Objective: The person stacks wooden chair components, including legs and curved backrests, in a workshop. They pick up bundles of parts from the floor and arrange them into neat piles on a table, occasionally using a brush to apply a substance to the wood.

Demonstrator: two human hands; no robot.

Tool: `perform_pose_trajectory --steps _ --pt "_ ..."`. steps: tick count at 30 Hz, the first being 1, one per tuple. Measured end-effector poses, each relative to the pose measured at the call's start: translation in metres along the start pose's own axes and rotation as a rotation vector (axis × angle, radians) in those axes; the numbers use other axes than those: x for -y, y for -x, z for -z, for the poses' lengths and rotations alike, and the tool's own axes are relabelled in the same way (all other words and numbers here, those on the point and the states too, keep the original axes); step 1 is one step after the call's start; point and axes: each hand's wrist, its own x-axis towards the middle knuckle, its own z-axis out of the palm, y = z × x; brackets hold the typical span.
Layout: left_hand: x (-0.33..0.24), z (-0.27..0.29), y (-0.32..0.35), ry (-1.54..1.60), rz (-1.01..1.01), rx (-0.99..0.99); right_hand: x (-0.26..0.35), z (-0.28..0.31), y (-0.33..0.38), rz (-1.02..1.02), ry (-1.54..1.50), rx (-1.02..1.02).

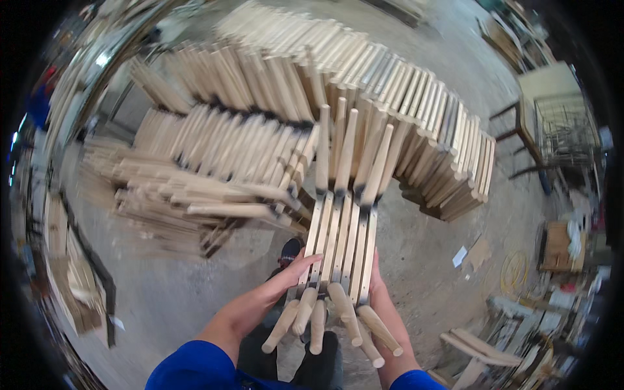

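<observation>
Between my two hands is a bundle of several pale wooden leg frames [340, 242], their flat rails side by side. Tapered round legs stick out from both ends of the rails, some toward me and others toward the stacks ahead. My left hand [304, 268] is closed on the bundle's left side, thumb lying over the outer rail. On the opposite side my right hand [377, 281] presses against the outer rail; its fingers are mostly hidden by the frames.
Large stacks of similar leg frames [231, 146] stand ahead to the left, blurred, and a curved row of wooden legs [422, 104] extends right. A chair [523, 136] is at far right. Yellow hose [515, 272] and scrap wood [500, 351] lie on the right floor.
</observation>
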Motion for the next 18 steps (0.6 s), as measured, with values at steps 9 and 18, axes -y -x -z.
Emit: perform_pose_trajectory --steps 9,18 --pt "0.146 0.002 0.197 0.144 -0.064 -0.028 -0.121 0.026 0.167 -0.155 0.267 0.068" --pt "0.206 0.076 0.310 0.202 -0.150 -0.108 -0.239 -0.002 0.205 -0.156 0.426 0.131"
